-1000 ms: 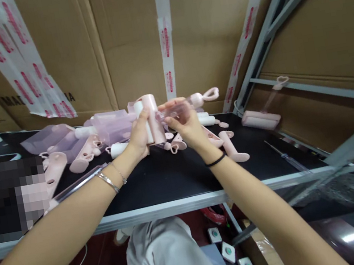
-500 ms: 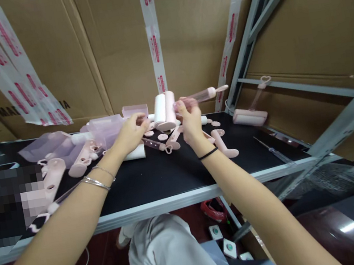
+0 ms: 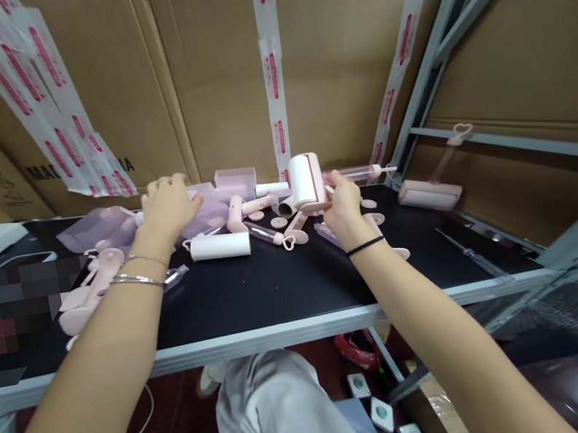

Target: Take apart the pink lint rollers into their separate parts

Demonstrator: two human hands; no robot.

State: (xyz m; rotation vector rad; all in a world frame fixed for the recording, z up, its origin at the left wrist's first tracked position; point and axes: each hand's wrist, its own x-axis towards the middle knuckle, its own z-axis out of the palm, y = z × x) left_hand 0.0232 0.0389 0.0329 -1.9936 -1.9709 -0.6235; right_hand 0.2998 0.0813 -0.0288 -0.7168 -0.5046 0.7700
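A pink lint roller [image 3: 306,182] with a white paper roll is held upright in my right hand [image 3: 343,204]. Its clear handle points right, behind my fingers. My left hand [image 3: 170,205] reaches over the translucent purple covers [image 3: 206,218] at the back left; its fingers are apart, thumb stretched to the right, with nothing visible in them. Just right of that wrist lies a loose white paper roll [image 3: 220,246]. Between the hands are pink roller frames [image 3: 236,214], round pink discs [image 3: 278,223] and a clear handle with a heart-shaped loop [image 3: 265,233].
Another lint roller [image 3: 432,194] leans at the right end of the black tabletop [image 3: 274,293]. A screwdriver [image 3: 473,256] lies near the front right. Metal shelf posts [image 3: 439,51] rise on the right, with a cardboard wall [image 3: 215,73] behind. More pink parts [image 3: 91,290] lie at the left.
My left hand has moved left, away from the lint roller, to the purple covers. The right hand still holds the roller, now with its white roll turned more toward me.
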